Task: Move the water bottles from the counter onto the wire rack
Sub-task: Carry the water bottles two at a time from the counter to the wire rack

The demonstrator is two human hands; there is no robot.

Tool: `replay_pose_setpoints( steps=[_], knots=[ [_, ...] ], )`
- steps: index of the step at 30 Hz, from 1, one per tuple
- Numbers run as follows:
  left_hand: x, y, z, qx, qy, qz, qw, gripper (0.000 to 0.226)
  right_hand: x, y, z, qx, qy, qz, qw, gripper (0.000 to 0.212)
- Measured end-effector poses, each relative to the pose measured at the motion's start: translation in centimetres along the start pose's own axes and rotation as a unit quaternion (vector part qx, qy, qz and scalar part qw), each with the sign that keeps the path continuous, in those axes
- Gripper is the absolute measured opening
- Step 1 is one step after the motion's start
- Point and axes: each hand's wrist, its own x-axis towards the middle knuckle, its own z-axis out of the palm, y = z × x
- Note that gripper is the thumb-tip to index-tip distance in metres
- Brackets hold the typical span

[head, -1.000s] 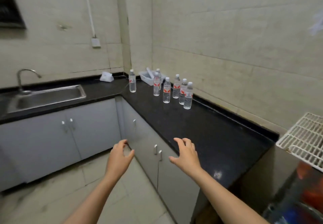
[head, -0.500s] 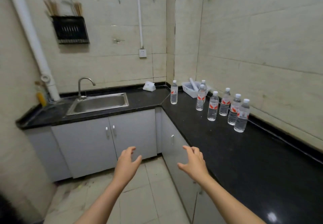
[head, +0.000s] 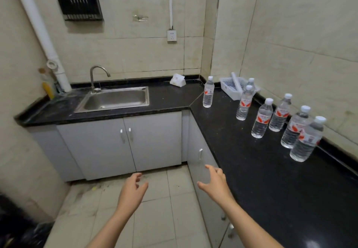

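Head view: seven water bottles are recorded upright on the black counter, none judged moved yet, the wire rack is not seen, and left hand and right hand are held loosely spread, nothing grasped, well short of the bottles.

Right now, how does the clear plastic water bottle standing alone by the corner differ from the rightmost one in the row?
The lone bottle stands apart by the black counter corner; the rightmost bottle stands beside a neighbour bottle. The lone bottle's label looks mostly white; the rightmost bottle's shows red. Both stand upright, white-capped.
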Motion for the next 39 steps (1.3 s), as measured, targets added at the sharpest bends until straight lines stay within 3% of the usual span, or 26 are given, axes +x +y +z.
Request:
replay_pose_setpoints(
  steps=[13, 19, 25, 29, 34, 39],
  knots=[
    [20.5, -2.8, 5.0, -0.059, -0.009, -0.071, 0.996, 0.036, 18.6, -2.0, -0.1, -0.02, 0.008, 0.064, 0.998, 0.061],
    [32.6, 1.9, 7.8, -0.073, -0.059, -0.032, 0.995, 0.036, 27.6, -4.0, -1.8, 0.015, 0.061, 0.093, 0.994, 0.063],
    [37.3, 5.4, 13.0, -0.066, -0.146, -0.009, 0.987, 0.036, 31.1, -1.0, -1.5, 0.06, 0.059, 0.177, 0.981, 0.063],
    [41.2, 7.8, 15.8, -0.062, -0.176, 0.0, 0.982, 0.036, 35.4, 1.5, -3.9, 0.104, 0.109, 0.215, 0.965, 0.061],
    [48.0, 11.6, 17.2, -0.043, -0.158, 0.028, 0.986, 0.033, 42.7, 4.5, -7.1, 0.157, 0.201, 0.214, 0.943, 0.057],
    [54.5, 16.0, 17.8, -0.022, -0.128, 0.053, 0.99, 0.034, 49.2, 5.6, -8.7, 0.239, 0.298, 0.235, 0.894, 0.051]
  ],
)
